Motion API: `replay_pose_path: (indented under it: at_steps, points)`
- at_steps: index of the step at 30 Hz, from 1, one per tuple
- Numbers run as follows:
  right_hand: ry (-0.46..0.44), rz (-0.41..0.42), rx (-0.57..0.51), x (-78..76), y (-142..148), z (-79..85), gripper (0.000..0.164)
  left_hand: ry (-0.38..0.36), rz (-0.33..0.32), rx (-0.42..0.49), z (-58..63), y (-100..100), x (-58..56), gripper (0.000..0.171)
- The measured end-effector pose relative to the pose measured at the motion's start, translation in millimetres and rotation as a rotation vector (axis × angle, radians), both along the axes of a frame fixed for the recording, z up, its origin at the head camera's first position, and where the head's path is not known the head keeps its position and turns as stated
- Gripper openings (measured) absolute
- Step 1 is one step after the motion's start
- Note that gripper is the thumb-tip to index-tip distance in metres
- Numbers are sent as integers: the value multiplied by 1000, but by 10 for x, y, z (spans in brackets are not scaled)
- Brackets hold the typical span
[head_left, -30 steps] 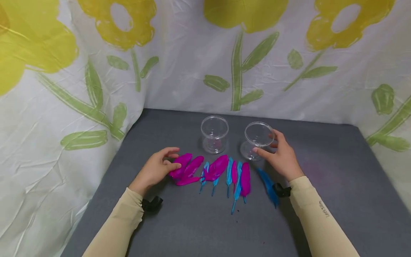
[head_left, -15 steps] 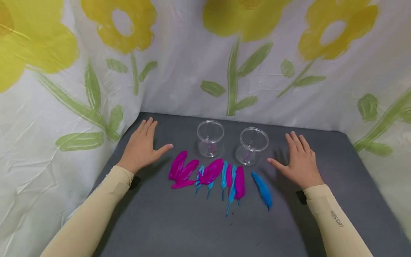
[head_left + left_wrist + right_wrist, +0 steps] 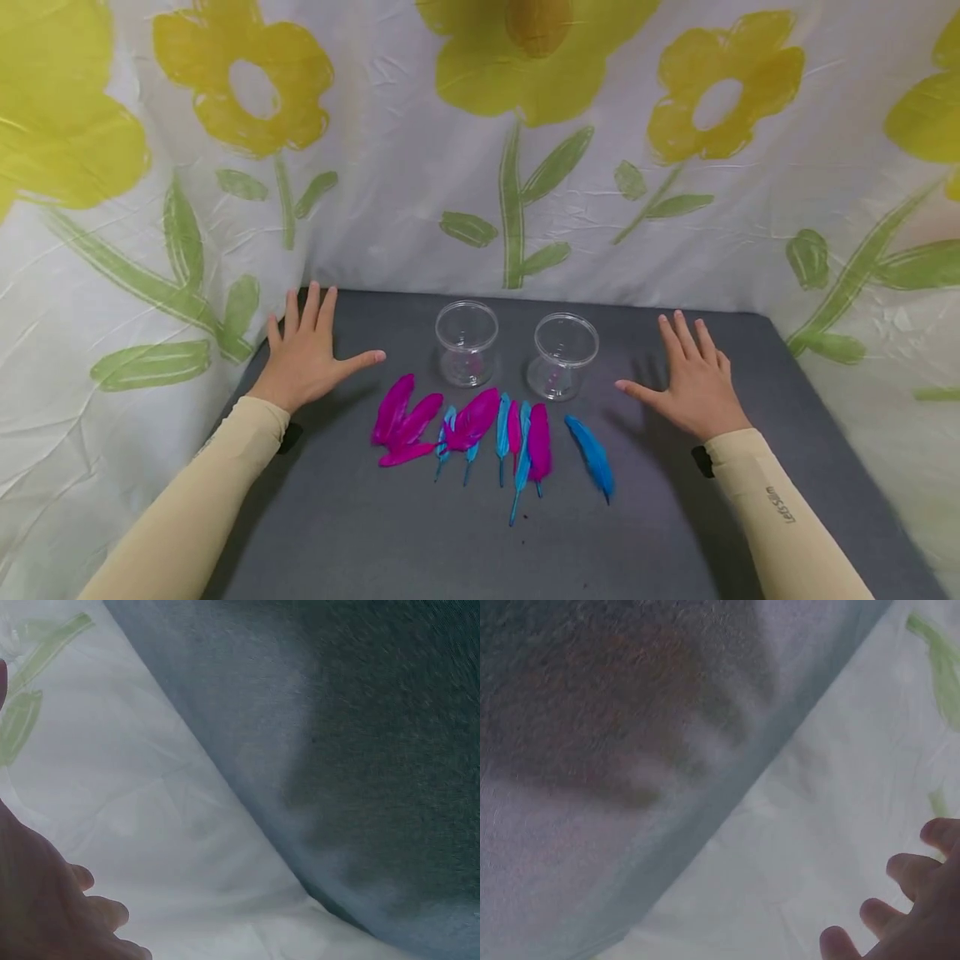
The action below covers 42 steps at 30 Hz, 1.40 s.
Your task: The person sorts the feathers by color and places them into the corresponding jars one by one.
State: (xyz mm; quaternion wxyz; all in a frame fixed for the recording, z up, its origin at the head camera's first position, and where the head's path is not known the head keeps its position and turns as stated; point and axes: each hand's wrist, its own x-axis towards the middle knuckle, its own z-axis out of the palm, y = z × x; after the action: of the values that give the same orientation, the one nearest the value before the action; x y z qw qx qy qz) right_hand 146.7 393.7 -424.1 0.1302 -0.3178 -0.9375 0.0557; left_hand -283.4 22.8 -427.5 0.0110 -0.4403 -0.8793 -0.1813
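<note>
My left hand (image 3: 303, 364) is spread with straight fingers over the table's left side, holding nothing. Its thumb points toward a fan of magenta feathers (image 3: 405, 429). On the right, my right hand (image 3: 696, 387) is spread likewise, fingers apart and free of any object. A lone blue feather (image 3: 591, 454) lies to the left of it. Between the hands, more magenta feathers (image 3: 472, 421) and thin blue feathers (image 3: 522, 458) lie in a loose row. Behind the row stand a clear plastic cup (image 3: 467, 342) and a second clear cup (image 3: 564, 354), both upright.
The dark grey table (image 3: 420, 542) is bounded at the back and sides by a white curtain (image 3: 375, 167) printed with yellow flowers. In the left wrist view, the table edge (image 3: 225, 776) meets the cloth. Small dark specks lie near the feathers.
My right hand has let go of the right cup and drawn back to the right. My left hand has left the magenta feathers, moving left and away. Both have spread their fingers; the head view has shifted.
</note>
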Motion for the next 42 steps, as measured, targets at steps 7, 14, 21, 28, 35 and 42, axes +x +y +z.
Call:
replay_pose_path:
  at_steps: [7, 14, 21, 28, 35, 42]
  points:
    - [-14, 13, -21, -52, -74, -51, 122, -15, -6, -16, 21, 5, 60, 124]
    - [-44, 4, -46, -20, -112, -47, 124, -27, -24, -98, 26, 44, 44, 126]
    - [-42, -1, -52, -28, -118, -54, 124, -13, -27, -106, 33, 97, 38, 129]
    - [-42, -5, -49, -53, -119, -73, 124, -9, -32, -96, 35, 138, 80, 128]
    - [-34, -8, -43, -60, -113, -56, 125, -13, -31, -98, 35, 121, 74, 129]
    - [-31, -7, -46, -70, -127, -46, 124, -12, -27, -112, 40, 132, 83, 129]
